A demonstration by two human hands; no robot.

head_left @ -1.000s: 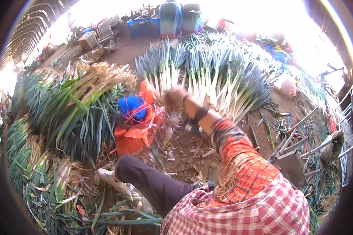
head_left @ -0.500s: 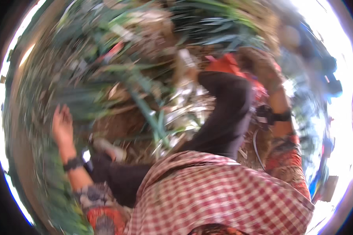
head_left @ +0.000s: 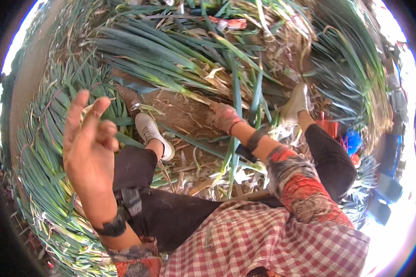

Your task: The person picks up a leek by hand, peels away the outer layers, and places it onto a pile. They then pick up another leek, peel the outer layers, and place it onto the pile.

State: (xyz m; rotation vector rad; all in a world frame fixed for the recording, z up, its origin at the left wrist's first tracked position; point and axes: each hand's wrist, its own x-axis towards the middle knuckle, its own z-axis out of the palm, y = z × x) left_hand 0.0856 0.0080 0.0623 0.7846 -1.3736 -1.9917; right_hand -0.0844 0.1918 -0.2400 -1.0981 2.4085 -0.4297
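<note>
I have the right grip (head_left: pixel 226 117) low over the soil floor (head_left: pixel 175 113), at the pale ends of the leek stalks (head_left: pixel 157 55). They lie just beyond it and to its left, leafy tips pointing away leftward. I cannot tell whether its fingers are closed on any stalk. My left grip (head_left: pixel 90 159) is raised, fingers loosely parted and partly curled, holding nothing; below it and to its left lies a bank of green bundles (head_left: pixel 44 143).

My worry is the loose leaves (head_left: pixel 236 85) crossing right by the right grip: they could snag or come up along with the stalks. A hold on only a few ends could let the rest slide apart, and a hard pull might tear dry outer leaves. The shoes (head_left: pixel 149 128) stand close on either side of the right grip, so a swing of the long leaves could catch on them.

As for writing, I can read none: not on the red wrapper (head_left: pixel 229 22) beyond the right grip, nor on the orange-red bag (head_left: pixel 329 127) to its right.
</note>
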